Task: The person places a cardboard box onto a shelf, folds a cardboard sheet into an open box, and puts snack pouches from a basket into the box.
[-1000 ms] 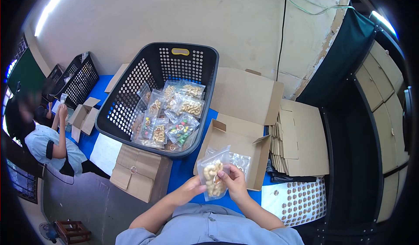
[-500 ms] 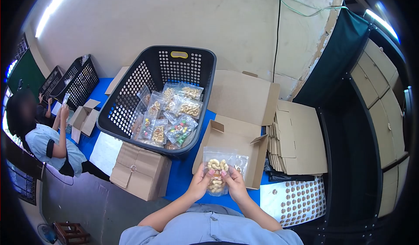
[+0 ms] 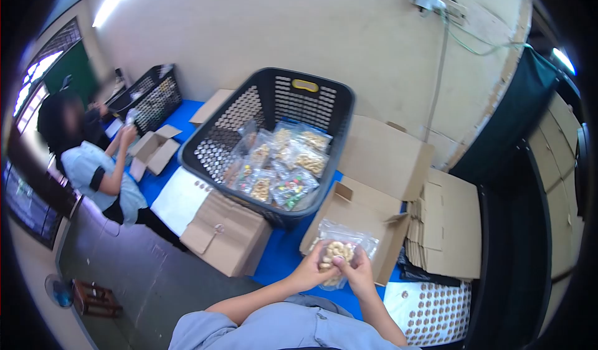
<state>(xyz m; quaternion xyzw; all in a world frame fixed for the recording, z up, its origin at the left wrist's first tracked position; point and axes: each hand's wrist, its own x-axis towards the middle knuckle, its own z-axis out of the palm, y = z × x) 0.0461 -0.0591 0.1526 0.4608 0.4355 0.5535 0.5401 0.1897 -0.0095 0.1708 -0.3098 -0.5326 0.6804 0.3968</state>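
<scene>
A clear pouch of pale, curved cashew nuts (image 3: 337, 250) is held between both hands, low over the front of an open cardboard box (image 3: 367, 203). My left hand (image 3: 309, 269) grips its left side. On the other side, my right hand (image 3: 359, 271) has closed on it, thumb across the front. Behind the held pouch, another clear pouch (image 3: 369, 240) shows partly inside the box; the hands and nuts hide the rest of it.
A black perforated basket (image 3: 208, 170) holds several snack pouches. Left of the box stands a closed carton (image 3: 227, 231). Flattened cartons (image 3: 458, 219) and a sticker sheet (image 3: 436, 309) lie at right. Farther left, a person (image 3: 93, 169) works beside a small open box (image 3: 156, 151).
The view has swung left, so everything sits farther right. The pouch stays in both hands; its label is no longer plainly visible, and the fingers cover more of it.
</scene>
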